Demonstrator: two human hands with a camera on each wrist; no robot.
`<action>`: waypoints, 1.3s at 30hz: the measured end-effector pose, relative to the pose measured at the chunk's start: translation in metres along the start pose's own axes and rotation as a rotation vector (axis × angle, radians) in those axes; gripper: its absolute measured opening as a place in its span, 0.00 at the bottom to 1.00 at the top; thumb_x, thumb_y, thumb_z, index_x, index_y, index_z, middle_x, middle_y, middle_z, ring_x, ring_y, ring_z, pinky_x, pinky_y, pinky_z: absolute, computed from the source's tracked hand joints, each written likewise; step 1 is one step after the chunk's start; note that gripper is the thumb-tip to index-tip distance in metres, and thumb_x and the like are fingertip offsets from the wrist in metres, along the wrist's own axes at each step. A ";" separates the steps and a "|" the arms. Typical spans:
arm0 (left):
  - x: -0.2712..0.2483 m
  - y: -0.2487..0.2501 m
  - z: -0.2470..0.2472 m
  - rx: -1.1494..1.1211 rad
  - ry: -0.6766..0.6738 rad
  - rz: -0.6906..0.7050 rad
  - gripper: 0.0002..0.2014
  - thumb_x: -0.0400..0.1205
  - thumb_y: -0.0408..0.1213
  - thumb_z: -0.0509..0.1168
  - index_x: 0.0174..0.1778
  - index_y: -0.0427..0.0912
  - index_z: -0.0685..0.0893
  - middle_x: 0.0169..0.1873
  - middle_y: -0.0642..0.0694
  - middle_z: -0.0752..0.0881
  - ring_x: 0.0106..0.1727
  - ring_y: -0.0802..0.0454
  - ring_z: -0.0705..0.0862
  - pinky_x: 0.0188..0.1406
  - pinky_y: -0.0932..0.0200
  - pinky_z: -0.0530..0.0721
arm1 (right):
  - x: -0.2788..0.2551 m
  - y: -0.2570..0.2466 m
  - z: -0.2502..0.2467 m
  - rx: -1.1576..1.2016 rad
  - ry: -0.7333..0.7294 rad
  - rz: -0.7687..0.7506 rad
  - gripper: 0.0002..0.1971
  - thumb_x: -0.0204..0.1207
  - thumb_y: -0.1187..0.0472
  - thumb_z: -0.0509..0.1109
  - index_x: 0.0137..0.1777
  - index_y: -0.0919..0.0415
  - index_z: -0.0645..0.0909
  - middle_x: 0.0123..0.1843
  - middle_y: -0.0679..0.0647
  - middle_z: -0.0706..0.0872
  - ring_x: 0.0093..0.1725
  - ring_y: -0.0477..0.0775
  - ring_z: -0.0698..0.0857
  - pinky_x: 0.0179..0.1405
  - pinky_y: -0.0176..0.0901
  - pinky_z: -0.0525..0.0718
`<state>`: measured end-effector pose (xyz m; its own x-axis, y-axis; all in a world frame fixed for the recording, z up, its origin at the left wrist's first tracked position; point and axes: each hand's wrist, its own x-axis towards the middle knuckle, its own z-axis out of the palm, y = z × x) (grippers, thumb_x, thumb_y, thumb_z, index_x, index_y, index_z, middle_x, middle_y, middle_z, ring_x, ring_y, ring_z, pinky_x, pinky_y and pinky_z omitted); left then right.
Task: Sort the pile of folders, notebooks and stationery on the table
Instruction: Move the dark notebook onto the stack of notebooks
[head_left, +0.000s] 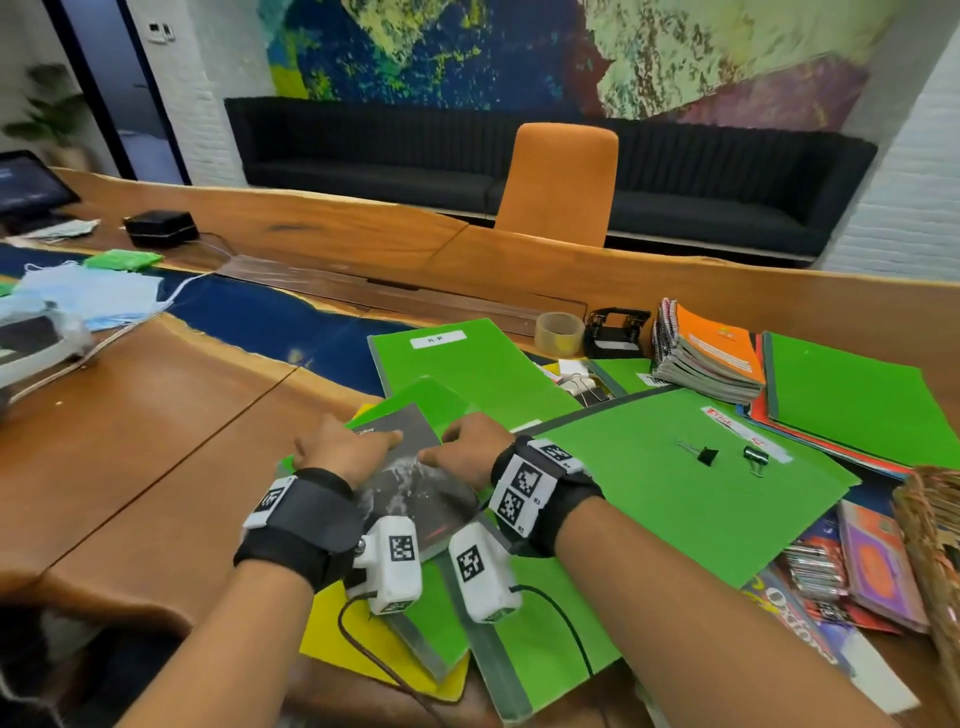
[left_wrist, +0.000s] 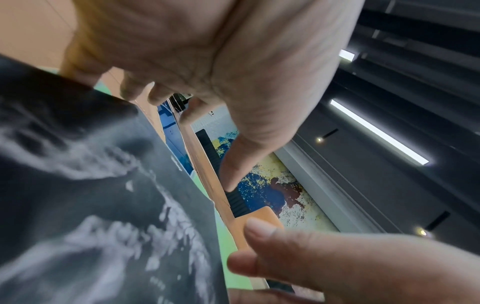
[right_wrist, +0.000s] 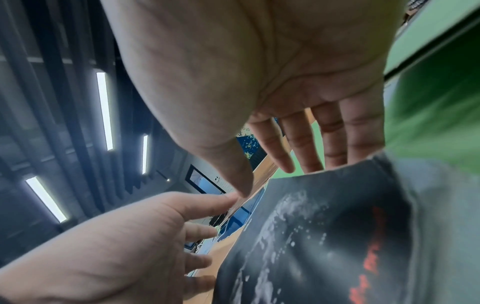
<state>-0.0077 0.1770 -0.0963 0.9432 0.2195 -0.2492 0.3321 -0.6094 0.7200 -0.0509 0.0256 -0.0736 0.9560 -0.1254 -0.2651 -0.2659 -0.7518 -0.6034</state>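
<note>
A black notebook (head_left: 410, 483) with a white splash print lies tilted on top of overlapping green folders (head_left: 691, 483). My left hand (head_left: 345, 449) reaches over its left side, fingers loosely bent, their tips at the cover's edge. My right hand (head_left: 470, 439) is at its right side. In the right wrist view the right hand (right_wrist: 259, 72) has straight fingers running past the far edge of the notebook (right_wrist: 324, 236), thumb lifted. In the left wrist view the left hand (left_wrist: 233, 82) hovers over the notebook (left_wrist: 91, 185), thumb free in the air.
To the right are a stack of spiral notebooks (head_left: 711, 353), more green folders (head_left: 857, 395), a tape roll (head_left: 560, 332), a hole punch (head_left: 615, 330), binder clips (head_left: 704, 456) and a wicker basket (head_left: 930, 530). A yellow folder (head_left: 353, 639) lies underneath. Face masks (head_left: 88, 296) lie far left.
</note>
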 end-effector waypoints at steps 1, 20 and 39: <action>-0.001 0.000 -0.003 -0.036 0.004 -0.014 0.42 0.66 0.58 0.77 0.71 0.37 0.75 0.72 0.31 0.74 0.75 0.35 0.69 0.72 0.45 0.73 | 0.001 0.000 0.001 0.006 0.004 0.006 0.17 0.75 0.47 0.75 0.37 0.62 0.79 0.32 0.56 0.77 0.36 0.56 0.78 0.29 0.42 0.72; 0.006 0.014 -0.035 -0.777 -0.320 -0.125 0.15 0.83 0.36 0.68 0.64 0.33 0.82 0.52 0.33 0.89 0.48 0.36 0.87 0.61 0.34 0.84 | -0.018 -0.005 -0.020 0.148 0.054 -0.088 0.28 0.74 0.46 0.75 0.71 0.55 0.74 0.61 0.52 0.84 0.60 0.56 0.84 0.54 0.41 0.78; -0.047 0.144 0.112 -0.359 -0.607 0.253 0.15 0.77 0.41 0.74 0.58 0.40 0.86 0.55 0.39 0.90 0.55 0.39 0.89 0.60 0.38 0.86 | -0.038 0.134 -0.143 0.542 0.281 0.142 0.33 0.68 0.52 0.83 0.68 0.58 0.71 0.60 0.53 0.86 0.55 0.53 0.86 0.63 0.52 0.84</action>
<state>-0.0031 -0.0060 -0.0533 0.8625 -0.4170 -0.2866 0.1801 -0.2763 0.9440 -0.1057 -0.1630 -0.0372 0.8830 -0.4210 -0.2076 -0.3477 -0.2896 -0.8918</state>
